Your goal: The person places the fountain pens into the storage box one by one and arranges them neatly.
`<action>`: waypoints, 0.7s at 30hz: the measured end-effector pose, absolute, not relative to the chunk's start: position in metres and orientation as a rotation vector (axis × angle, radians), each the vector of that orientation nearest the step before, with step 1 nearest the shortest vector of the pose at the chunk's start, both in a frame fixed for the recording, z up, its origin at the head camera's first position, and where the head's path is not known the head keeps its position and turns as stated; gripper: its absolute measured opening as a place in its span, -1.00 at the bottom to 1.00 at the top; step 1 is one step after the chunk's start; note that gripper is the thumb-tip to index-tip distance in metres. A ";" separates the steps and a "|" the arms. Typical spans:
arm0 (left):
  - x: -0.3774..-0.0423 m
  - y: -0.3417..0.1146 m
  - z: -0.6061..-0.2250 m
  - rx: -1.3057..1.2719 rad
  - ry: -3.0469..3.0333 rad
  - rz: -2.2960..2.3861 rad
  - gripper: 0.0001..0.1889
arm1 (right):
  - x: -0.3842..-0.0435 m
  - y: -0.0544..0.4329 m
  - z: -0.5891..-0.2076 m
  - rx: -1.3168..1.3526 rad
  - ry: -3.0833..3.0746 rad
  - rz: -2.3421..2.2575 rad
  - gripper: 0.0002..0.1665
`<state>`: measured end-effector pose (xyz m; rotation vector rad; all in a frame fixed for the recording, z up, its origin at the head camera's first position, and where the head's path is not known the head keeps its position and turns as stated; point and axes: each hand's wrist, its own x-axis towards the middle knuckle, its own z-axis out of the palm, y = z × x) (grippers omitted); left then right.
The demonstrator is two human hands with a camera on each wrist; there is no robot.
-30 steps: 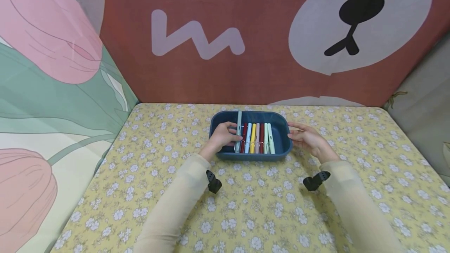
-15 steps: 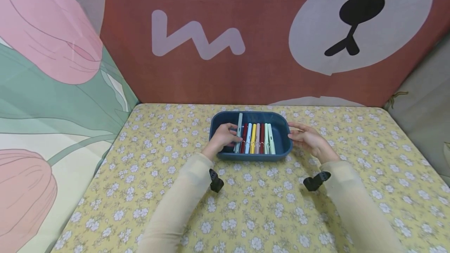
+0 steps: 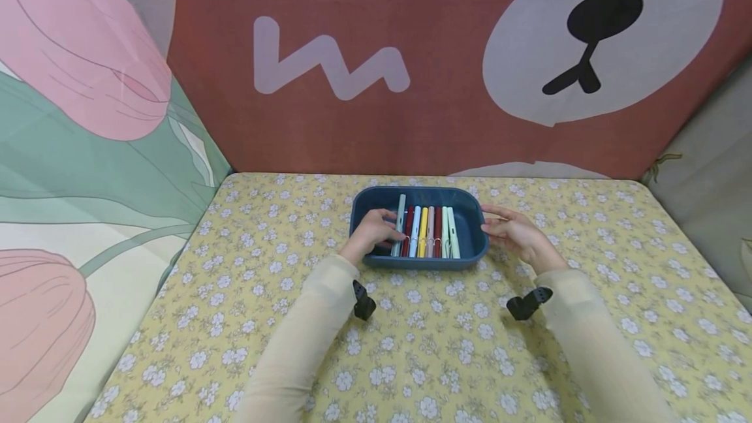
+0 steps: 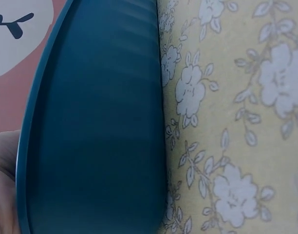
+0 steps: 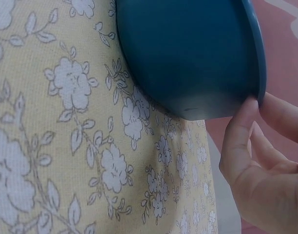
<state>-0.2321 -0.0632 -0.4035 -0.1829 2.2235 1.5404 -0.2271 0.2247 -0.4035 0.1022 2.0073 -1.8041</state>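
Note:
A dark blue rectangular box (image 3: 423,264) with rounded corners stands on the table, a row of pens (image 3: 431,230) side by side inside it. Reaching in over its left part, my left hand (image 3: 370,230) pinches a pale grey-green pen (image 3: 401,211) at the row's left end. At the box's right end, my right hand (image 3: 518,234) grips the rim; the right wrist view has thumb and finger at the edge of the box (image 5: 193,53). The left wrist view is filled by the outer wall of the box (image 4: 95,117), which hides most of the left hand (image 4: 3,190).
A yellow flowered cloth (image 3: 411,344) covers the table. Behind it rises a brown wall hanging (image 3: 352,129) with a bear's muzzle, and a tulip-print panel (image 3: 88,149) borders the left. Black wrist cameras sit on both sleeves.
My left hand has brought the grey-green pen down and slightly toward me, so its far end now lies inside the box's back rim. The right hand has stayed in place.

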 end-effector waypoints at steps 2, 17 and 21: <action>-0.232 -0.063 -0.404 -0.187 2.223 1.529 -0.42 | -0.227 0.224 -0.404 0.095 2.012 -1.800 -0.22; -0.233 -0.062 -0.405 -0.199 2.232 1.504 -0.45 | -0.228 0.225 -0.405 0.070 2.026 -1.784 -0.21; -0.233 -0.061 -0.405 -0.196 2.232 1.507 -0.46 | -0.228 0.225 -0.405 0.074 2.026 -1.780 -0.21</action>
